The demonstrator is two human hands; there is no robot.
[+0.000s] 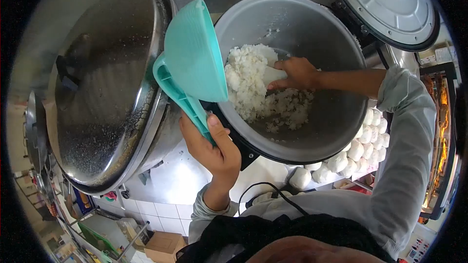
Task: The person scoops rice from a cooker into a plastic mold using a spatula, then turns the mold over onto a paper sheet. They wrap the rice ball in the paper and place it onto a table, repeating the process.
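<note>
My left hand (212, 146) is closed around the handle of a turquoise plastic bowl scoop (192, 48). The scoop is tipped on its side beside the near-left rim of a large rice cooker pot (336, 44), its opening turned toward the pot. Inside the pot, my right hand (296, 74) grips a white rice paddle (274, 75), whose blade is partly sunk in the cooked rice (247, 75). The rice is heaped against the pot's left wall, and looser clumps lie across the bottom. I cannot see the scoop's inside fully.
The cooker's round lid (390, 0) stands open at the upper right. A big metal vessel with a domed lid (97, 97) fills the left. Several white wrapped bundles (356, 151) are piled beyond the pot's right side. A black cord (263, 183) loops near my body.
</note>
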